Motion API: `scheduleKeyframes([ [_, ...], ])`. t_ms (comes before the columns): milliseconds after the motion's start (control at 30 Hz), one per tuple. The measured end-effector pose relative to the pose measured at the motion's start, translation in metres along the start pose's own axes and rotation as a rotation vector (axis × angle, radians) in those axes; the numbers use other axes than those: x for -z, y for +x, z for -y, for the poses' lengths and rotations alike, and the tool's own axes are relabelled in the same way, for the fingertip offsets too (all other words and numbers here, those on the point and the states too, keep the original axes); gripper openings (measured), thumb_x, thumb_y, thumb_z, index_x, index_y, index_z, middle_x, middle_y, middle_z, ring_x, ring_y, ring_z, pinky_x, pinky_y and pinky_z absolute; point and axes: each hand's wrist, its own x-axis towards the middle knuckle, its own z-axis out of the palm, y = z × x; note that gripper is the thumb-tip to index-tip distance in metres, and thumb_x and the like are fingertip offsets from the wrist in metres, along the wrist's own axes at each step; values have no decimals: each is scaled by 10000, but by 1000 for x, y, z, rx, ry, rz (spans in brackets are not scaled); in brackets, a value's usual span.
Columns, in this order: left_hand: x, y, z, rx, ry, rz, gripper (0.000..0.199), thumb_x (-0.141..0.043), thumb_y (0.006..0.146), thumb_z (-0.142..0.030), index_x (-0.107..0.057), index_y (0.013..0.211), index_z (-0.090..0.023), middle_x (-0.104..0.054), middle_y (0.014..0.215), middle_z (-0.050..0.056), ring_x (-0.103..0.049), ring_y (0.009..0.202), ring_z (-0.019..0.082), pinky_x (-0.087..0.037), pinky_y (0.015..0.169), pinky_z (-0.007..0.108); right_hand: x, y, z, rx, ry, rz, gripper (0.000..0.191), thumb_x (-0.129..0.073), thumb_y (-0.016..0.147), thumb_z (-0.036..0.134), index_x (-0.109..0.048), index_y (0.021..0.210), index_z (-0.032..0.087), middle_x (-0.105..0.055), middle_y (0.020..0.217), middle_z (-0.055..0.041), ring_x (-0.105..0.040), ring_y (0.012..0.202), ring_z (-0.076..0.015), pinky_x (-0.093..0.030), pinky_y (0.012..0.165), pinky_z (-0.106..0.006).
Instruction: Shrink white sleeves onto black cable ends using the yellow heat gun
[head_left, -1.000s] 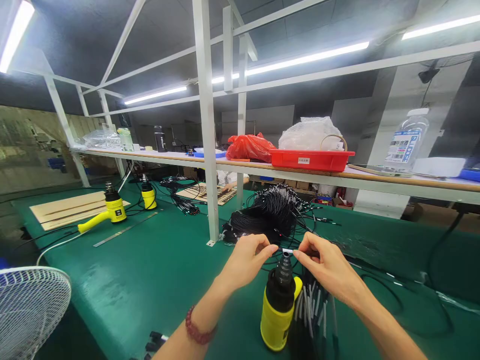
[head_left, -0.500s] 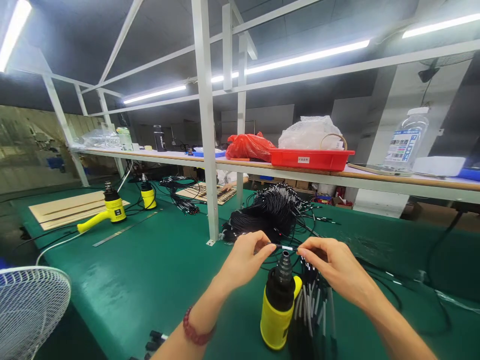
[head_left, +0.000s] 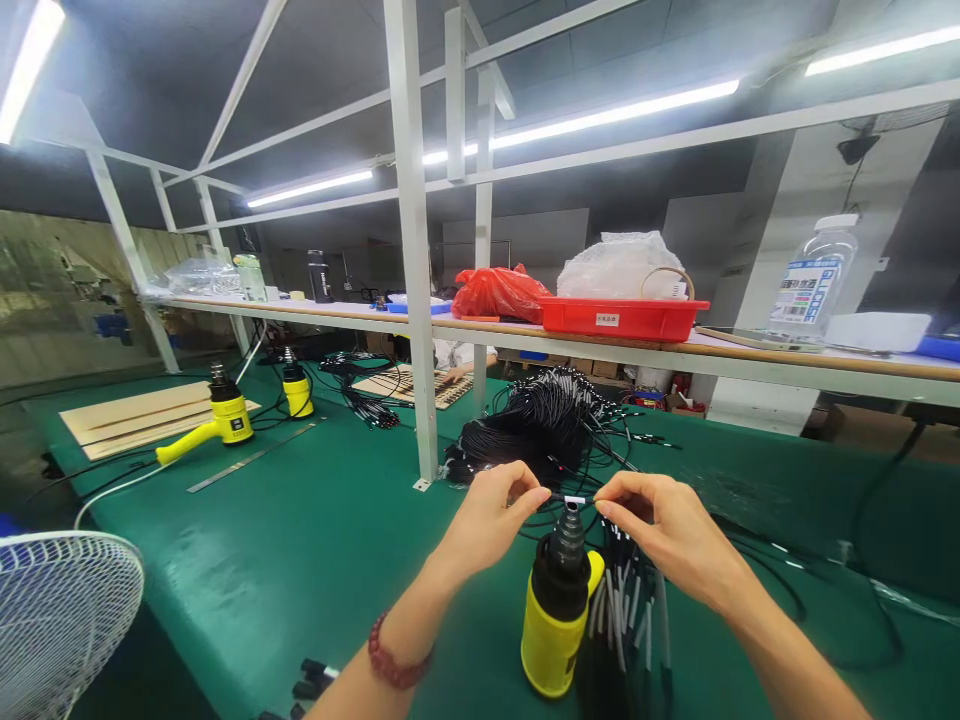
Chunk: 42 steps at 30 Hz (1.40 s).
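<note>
Just over the nozzle (head_left: 570, 540) of an upright yellow heat gun (head_left: 551, 645), twd the near side of the green workbench (head_left: 337, 560), is a white sleeve (head_left: 575, 500) on a thin black cable (head_left: 557, 497), held straight & crosswise. Risk, if the gun's on (can't tell): too low or long a hold could scorch the sleeve or burn fingertips (head_left: 535, 500). L hand (head_left: 491, 515): thumb + index closed in a pinch on the cable; R hand (head_left: 664, 520): same pinch, opp. side. Grey-sleeved cable bundle (head_left: 626, 610) beside gun; cable pile (head_left: 544, 430) behind, nr shelf post (head_left: 412, 300).
</note>
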Motion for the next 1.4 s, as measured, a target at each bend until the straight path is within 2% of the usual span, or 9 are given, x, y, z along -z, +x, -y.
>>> scheduleKeyframes([
  [133,-2,0,2,-23,-50,-28,145,-569,853,-301,-602,792,-173,-625,779,-4,-562,751,145,-414,682,243,0,-1,0,-7,-13,10,254,-508,850,383,-682,783,210,-712,776,-21,-617,703,-187,-424,626,-293],
  [200,-1,0,2,-23,-39,-34,159,-554,866,-314,-598,798,-177,-627,776,-5,-563,744,145,-407,660,239,0,-1,0,10,-46,19,302,-473,879,402,-694,793,214,-714,782,-22,-607,703,-188,-410,627,-296],
  [367,0,0,0,0,44,27,439,-374,950,-449,-536,641,-183,-614,639,-7,-581,659,144,-373,596,237,1,-3,1,35,-48,17,344,-451,895,416,-690,764,206,-697,737,-28,-564,654,-178,-387,585,-288],
  [467,0,0,1,9,63,47,515,-316,958,-484,-489,576,-185,-595,596,-7,-573,610,139,-372,583,235,1,-3,0,38,-29,10,337,-463,888,416,-688,754,204,-699,737,-26,-558,647,-173,-393,580,-283],
  [633,0,-2,1,23,34,85,470,-363,937,-488,-511,614,-181,-560,582,-21,-519,563,124,-360,547,225,0,-2,0,37,-2,1,312,-478,880,399,-693,764,205,-709,759,-26,-584,676,-178,-406,607,-284],
  [900,-2,0,2,3,-47,-25,269,-549,863,-407,-566,733,-171,-580,705,-24,-498,668,125,-366,603,222,-2,-1,-2,18,49,-15,244,-521,846,366,-691,780,204,-708,784,-24,-620,732,-192,-442,662,-297],
  [1033,-2,0,2,5,-34,32,329,-447,920,-432,-574,755,-177,-596,682,-23,-514,637,125,-357,579,222,-3,-2,-3,8,73,-18,234,-525,837,362,-682,769,203,-705,788,-32,-621,739,-196,-450,674,-305],
  [1167,-1,-1,2,-11,35,85,477,-326,966,-431,-583,658,-173,-568,591,-24,-513,580,120,-349,576,227,-2,-2,-2,11,79,-17,236,-526,835,368,-678,762,204,-701,774,-29,-616,719,-190,-450,656,-298],
  [1400,-2,-1,-1,-33,-52,45,276,-456,919,-323,-576,720,-172,-576,682,-24,-512,669,125,-354,610,219,-6,2,-7,11,89,-40,195,-545,818,349,-673,761,214,-686,757,-16,-612,707,-183,-450,653,-291],
])
